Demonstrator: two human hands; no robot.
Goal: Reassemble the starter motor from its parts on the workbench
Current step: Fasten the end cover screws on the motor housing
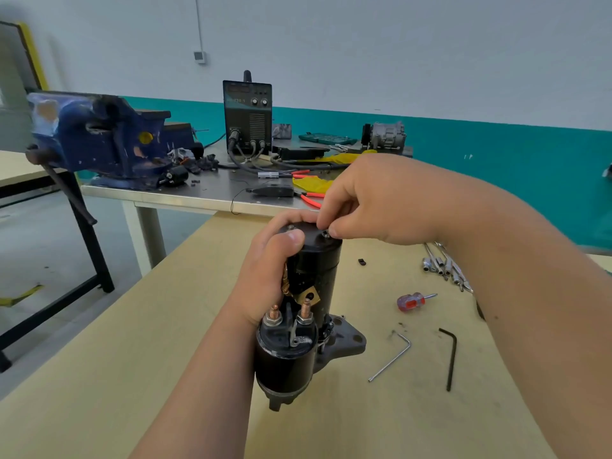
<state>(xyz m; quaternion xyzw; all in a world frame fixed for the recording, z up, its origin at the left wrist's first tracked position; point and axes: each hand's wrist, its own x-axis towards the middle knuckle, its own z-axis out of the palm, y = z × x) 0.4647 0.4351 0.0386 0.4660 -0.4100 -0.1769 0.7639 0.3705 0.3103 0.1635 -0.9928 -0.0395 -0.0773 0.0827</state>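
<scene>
The black starter motor (314,283) stands upright on the pale wooden workbench (132,376), its solenoid (284,356) with two copper studs facing me. My left hand (268,273) grips the motor body near the top, thumb on the end cap. My right hand (367,200) reaches over from the right and pinches a small bolt (325,234) at the end cap's right side. Another bolt head (291,227) shows on the cap's left side.
On the bench to the right lie a red-handled screwdriver (414,301), a silver hex key (392,356), a black hex key (451,357) and several sockets (443,266). Behind stands a steel table (205,193) with a blue vise (99,137), a welder (247,115) and red pliers (311,197).
</scene>
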